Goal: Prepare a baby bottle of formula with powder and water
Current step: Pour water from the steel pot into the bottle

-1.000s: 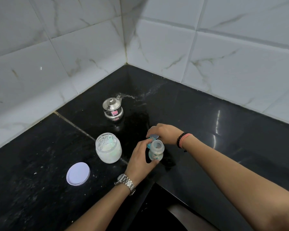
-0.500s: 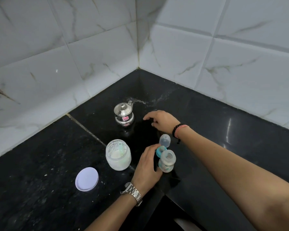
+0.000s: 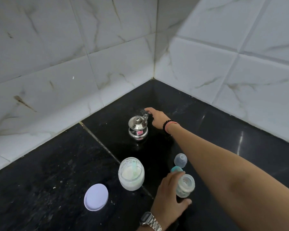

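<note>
Right hand (image 3: 157,118) at kettle (image 3: 138,128) handle.

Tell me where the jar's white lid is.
In the head view, the white lid lies flat on the black counter, low and left, apart from the open powder jar just to its right.

Bench (image 3: 40,189): black stone
Kettle (image 3: 138,128): steel, right hand (image 3: 157,117) at handle
Bottle (image 3: 185,185): open, left hand (image 3: 168,197) around it
Jar (image 3: 131,174): powder, lid (image 3: 96,197) beside
</note>
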